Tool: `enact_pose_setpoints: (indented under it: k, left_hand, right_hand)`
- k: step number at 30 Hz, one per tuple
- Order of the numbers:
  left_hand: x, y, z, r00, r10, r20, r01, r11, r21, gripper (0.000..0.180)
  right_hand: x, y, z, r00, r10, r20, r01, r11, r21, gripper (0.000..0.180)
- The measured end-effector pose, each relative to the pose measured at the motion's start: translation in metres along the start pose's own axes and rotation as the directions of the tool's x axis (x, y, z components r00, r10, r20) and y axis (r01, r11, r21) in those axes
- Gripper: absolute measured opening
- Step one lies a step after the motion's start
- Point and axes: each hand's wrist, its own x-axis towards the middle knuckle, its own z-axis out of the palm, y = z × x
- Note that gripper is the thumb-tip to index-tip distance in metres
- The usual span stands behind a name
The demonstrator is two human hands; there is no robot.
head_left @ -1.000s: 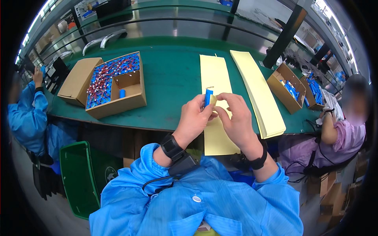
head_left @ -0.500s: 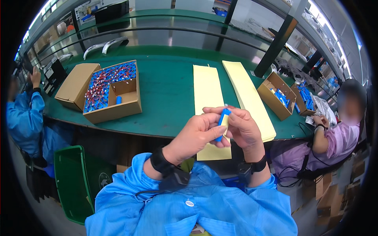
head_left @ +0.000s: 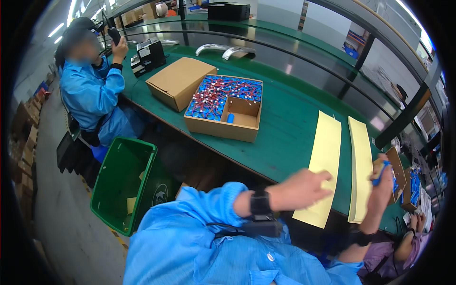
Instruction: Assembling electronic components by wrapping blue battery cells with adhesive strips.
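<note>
My left hand [head_left: 304,190] hovers over the left yellow sheet [head_left: 327,142], somewhat blurred, its fingers apart and nothing in them. To its right, my right hand [head_left: 378,192] is closed around a blue battery [head_left: 381,173], held up near the right yellow strips [head_left: 359,161]. Part of the battery is hidden by the fingers. Just past my right hand stands an open cardboard box [head_left: 395,159] with blue batteries inside. Left of my hands, another open carton [head_left: 221,130] holds many blue batteries with red wires and white plugs; one battery stands in its otherwise bare compartment.
A closed cardboard box [head_left: 178,80] sits beside the carton on the green table [head_left: 280,128]. A green bin [head_left: 121,185] is on the floor. A co-worker in blue [head_left: 92,95] sits at left; another in pink [head_left: 403,247] is at lower right. A dark post [head_left: 403,114] rises at right.
The view has swung left. My hands have parted: the left has let go of the battery, and the right carries it off toward the boxes at right.
</note>
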Motion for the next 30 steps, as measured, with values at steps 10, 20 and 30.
enact_pose_setpoints:
  k: [10, 20, 30]
  left_hand:
    - [0.006, -0.071, -0.185, 0.91, -0.264, -0.319, 0.379, 0.221, 0.899, 0.017]
    - [0.029, -0.083, -0.202, 0.827, -0.491, -0.273, 0.514, 0.466, 0.72, 0.036]
    - [0.018, -0.036, -0.074, 0.961, -0.175, -0.215, 0.128, 0.968, -0.213, 0.026]
  right_hand:
    - [0.066, 0.074, -0.27, 0.975, -0.166, -0.147, -0.157, -0.051, -0.986, 0.031]
    - [-0.009, 0.019, -0.012, 0.99, -0.088, 0.11, 0.14, 0.659, -0.739, 0.026]
    - [-0.016, 0.042, 0.087, 0.933, 0.24, 0.267, 0.119, 0.495, -0.861, 0.019]
